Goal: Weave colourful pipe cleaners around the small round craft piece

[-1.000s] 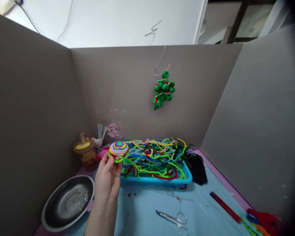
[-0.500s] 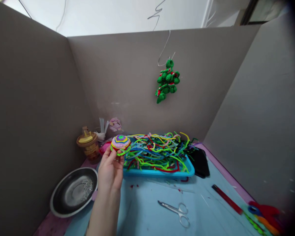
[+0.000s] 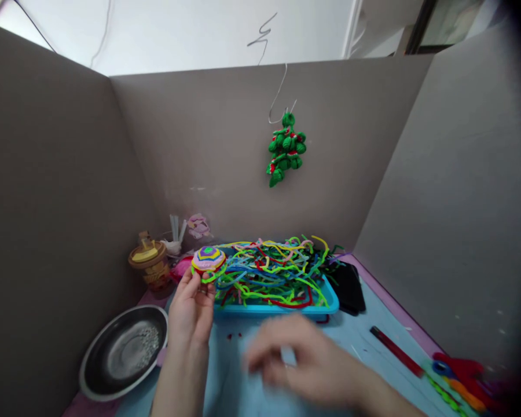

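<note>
My left hand [image 3: 191, 310] is raised above the blue table and pinches a round coiled pipe-cleaner disc [image 3: 208, 262] with green, purple, yellow and pink rings and a bright green edge. Just right of the disc lies a blue tray [image 3: 282, 306] heaped with many-coloured pipe cleaners [image 3: 271, 271]. My right hand [image 3: 306, 365] has come in low over the table in front of the tray. It is smeared by motion, with its fingers reaching left. It covers the spot where the scissors lay.
A metal bowl [image 3: 121, 356] with small beads sits at the left. A yellow-lidded jar [image 3: 150, 267] stands behind it. A green pipe-cleaner ornament [image 3: 284, 152] hangs on the back cardboard wall. A black object [image 3: 349, 292], a red stick [image 3: 395, 358] and coloured shapes [image 3: 455, 376] lie at the right.
My right hand has come into view from below and moved over the table where the scissors lay. My left hand still holds the disc in about the same place.
</note>
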`<state>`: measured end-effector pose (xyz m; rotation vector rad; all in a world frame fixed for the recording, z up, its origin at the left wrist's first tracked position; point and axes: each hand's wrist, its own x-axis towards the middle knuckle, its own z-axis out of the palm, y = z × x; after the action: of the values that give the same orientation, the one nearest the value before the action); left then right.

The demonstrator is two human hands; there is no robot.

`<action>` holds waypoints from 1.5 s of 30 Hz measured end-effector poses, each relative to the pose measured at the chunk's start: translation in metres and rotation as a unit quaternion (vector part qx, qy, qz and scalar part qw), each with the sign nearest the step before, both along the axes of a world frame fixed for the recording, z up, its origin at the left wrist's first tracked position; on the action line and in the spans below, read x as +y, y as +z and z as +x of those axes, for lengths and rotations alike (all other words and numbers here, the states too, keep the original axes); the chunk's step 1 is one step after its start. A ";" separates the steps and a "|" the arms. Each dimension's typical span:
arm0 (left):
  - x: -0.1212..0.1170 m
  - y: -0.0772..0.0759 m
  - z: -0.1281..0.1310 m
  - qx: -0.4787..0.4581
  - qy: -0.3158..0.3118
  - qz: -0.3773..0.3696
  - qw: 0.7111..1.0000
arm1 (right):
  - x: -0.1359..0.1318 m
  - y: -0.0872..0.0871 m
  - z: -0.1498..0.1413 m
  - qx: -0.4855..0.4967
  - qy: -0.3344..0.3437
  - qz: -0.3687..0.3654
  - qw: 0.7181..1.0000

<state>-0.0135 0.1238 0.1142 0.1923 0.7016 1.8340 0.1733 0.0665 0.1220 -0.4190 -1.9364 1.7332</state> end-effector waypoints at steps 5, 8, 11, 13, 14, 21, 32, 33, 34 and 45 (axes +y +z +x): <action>0.000 -0.001 0.005 -0.007 -0.006 -0.006 1.000 | 0.102 -0.021 0.008 -0.197 -0.428 0.293 0.832; 0.001 -0.003 0.008 0.000 -0.010 -0.012 1.000 | 0.139 -0.030 0.004 -0.305 -0.425 0.367 0.769; 0.003 -0.007 0.010 0.007 -0.012 -0.025 1.000 | 0.156 -0.031 -0.003 -0.425 -0.419 0.352 0.721; 0.003 -0.009 0.011 0.005 -0.014 -0.034 0.999 | 0.161 -0.029 -0.006 -0.472 -0.415 0.330 0.704; 0.004 -0.010 0.012 0.002 -0.015 -0.038 0.999 | 0.161 -0.027 -0.006 -0.482 -0.414 0.323 0.701; 0.006 -0.013 0.012 -0.030 -0.016 -0.054 0.998 | 0.151 0.006 0.019 -0.427 -0.434 0.328 0.722; -0.002 -0.008 0.031 -0.041 -0.036 -0.029 0.998 | 0.119 0.064 0.067 -0.203 -0.634 0.359 0.655; -0.002 -0.007 0.034 -0.044 -0.035 -0.024 0.998 | 0.116 0.062 0.068 -0.194 -0.640 0.369 0.646; -0.003 -0.007 0.036 -0.047 -0.036 -0.016 0.998 | 0.114 0.058 0.069 -0.205 -0.624 0.383 0.649; -0.013 -0.026 0.061 -0.120 -0.214 0.045 0.968 | 0.055 0.000 0.060 -0.186 -0.561 0.381 0.712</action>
<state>0.0477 0.1104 0.0881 0.1622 0.3705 1.4427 0.2334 0.1219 0.1220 -1.3063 -1.7447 0.0307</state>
